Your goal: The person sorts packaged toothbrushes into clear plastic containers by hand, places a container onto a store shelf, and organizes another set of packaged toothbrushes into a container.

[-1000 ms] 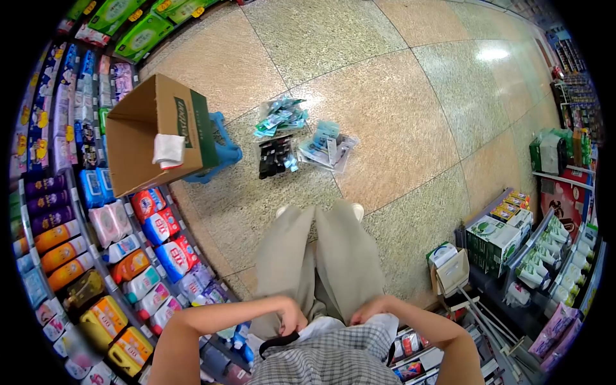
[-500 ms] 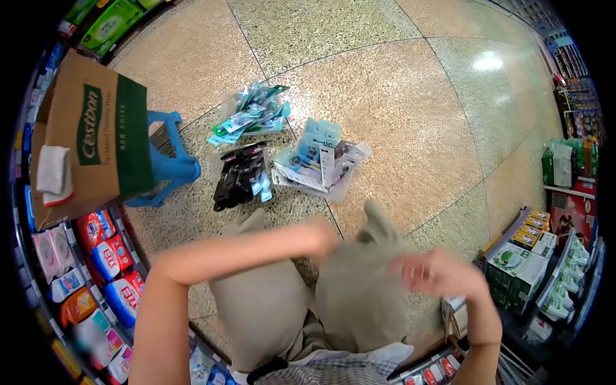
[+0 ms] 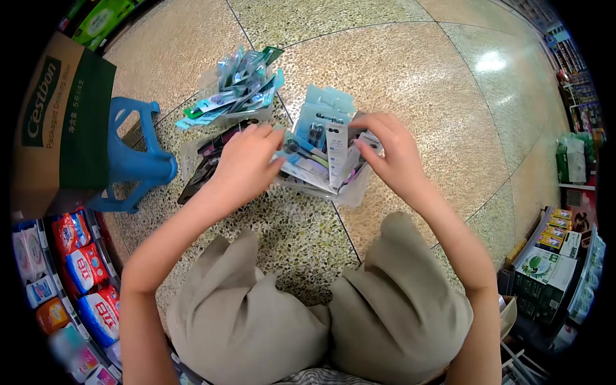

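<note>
To the left, on the floor (image 3: 378, 70) near a blue stool (image 3: 135, 154), the black packets (image 3: 197, 173) are partly covered by the left hand (image 3: 249, 157), whose thumb is seen beside the pale packets (image 3: 337, 154); whether anything is held there cannot be told. The pale packets are contained in a clear container (image 3: 351, 194) between the hands, and their right side is flanked by the right hand (image 3: 396, 151), thumb and forefinger parted, no firm hold evident. Level support from both sides is advised, since loose cards could be spilled by tilting.

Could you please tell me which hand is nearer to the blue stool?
Left. The left hand is right of the blue stool; the right hand is farther right.
</note>
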Demonstrator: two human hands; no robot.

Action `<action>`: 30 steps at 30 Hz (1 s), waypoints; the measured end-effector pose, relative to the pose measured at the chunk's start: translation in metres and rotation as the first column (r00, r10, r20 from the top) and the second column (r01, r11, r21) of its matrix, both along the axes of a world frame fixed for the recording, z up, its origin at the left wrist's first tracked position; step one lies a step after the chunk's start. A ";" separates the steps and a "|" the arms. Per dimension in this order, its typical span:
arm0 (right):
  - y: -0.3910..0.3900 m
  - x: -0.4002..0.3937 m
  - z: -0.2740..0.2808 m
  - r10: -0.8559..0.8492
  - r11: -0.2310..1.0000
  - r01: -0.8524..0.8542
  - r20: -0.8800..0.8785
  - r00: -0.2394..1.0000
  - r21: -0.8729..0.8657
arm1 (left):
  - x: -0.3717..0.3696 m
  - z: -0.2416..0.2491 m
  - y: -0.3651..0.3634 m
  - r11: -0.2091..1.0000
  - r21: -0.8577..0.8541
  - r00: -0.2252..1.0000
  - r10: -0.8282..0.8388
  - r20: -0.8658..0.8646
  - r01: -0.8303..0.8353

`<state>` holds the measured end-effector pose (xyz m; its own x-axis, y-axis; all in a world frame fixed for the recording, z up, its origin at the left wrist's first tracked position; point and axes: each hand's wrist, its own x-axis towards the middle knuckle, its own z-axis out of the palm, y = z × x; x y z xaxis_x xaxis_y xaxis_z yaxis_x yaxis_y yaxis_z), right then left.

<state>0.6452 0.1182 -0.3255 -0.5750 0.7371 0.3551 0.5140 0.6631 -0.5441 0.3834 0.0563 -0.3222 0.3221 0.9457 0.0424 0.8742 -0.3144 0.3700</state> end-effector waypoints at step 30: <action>-0.065 0.057 -0.139 0.063 0.995 -0.081 0.258 0.964 0.061 | 0.064 -0.123 -0.109 0.962 -0.047 0.907 -0.271 -0.323 0.271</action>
<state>0.7020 0.0536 -0.4641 -0.7040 0.6687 0.2392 0.5791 0.7355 -0.3517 0.4474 -0.0528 -0.4456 0.5619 0.8201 -0.1082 0.8272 -0.5559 0.0821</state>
